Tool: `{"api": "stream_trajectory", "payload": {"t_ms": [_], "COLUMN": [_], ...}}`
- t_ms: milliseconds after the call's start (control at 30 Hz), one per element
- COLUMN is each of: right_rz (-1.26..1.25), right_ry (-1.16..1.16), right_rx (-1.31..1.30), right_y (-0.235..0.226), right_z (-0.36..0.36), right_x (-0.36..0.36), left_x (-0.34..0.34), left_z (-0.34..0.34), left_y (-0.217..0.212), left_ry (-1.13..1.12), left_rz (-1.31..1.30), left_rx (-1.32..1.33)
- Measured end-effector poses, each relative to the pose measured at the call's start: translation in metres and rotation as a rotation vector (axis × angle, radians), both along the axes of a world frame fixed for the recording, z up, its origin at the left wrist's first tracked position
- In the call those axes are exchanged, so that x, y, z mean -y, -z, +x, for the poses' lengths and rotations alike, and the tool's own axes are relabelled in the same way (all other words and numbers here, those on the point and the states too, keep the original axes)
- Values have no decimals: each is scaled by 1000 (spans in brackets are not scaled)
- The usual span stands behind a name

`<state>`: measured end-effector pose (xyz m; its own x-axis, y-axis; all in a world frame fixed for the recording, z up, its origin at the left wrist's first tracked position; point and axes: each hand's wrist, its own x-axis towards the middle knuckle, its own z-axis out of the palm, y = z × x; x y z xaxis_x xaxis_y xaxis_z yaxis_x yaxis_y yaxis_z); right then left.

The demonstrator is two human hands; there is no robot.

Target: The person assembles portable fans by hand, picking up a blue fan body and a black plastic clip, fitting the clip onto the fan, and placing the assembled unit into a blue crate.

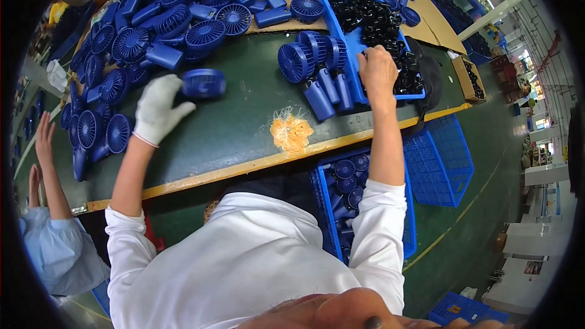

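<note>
my white-gloved left hand [161,109] holds thumb and fingers spread, gripping nothing i can make out; my bare right hand [379,73] curls its fingers down into a blue tray [355,42], and from my end i can't tell whether it pinches any of the black parts [378,21] there.

nearest, a blue crate [411,225] of fans sits below the worktop [244,79], and a crumpled orange-yellow patch [290,133] lies close to its near edge. beyond that, the blue fan [204,84] is just beside my left fingertips, left of the worktop's middle; it is blurred, and i can't tell whether they touch. three more fans [326,82] lie grouped along the tray, toward the right end. a heap of fans [205,35] fills the far edge and far left corner.

i judge the fan light and stiff, its smooth plastic rather slippery, the thin grille ribs fragile; i'd hold it by the blocky handle. i can read no brand, label or writing.
</note>
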<state>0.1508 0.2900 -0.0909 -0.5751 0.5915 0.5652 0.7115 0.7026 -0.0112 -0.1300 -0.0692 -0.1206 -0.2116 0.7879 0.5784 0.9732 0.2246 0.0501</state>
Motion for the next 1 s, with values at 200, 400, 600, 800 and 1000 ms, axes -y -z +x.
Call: {"api": "stream_trajectory", "payload": {"t_ms": [200,400,600,800,1000], "right_rz": [138,-149,-381,-866,-949], "right_ry": [27,148,-146,-332,-373], "right_rx": [333,322,-32,-153,-428], "right_y": [20,19,18,19,11], "right_z": [-18,-6,-1,20,3], "right_x": [-49,-65,-64,-66,-35], "left_x": [-27,-46,-51,-68,-49], "left_z": [74,88,70,67,38], "left_y": [1,0,21,22,-5], "left_ry": [110,104,56,63,218], "left_rz": [-127,-291,-122,-265,-469], "left_rx": [184,166,59,101,242]}}
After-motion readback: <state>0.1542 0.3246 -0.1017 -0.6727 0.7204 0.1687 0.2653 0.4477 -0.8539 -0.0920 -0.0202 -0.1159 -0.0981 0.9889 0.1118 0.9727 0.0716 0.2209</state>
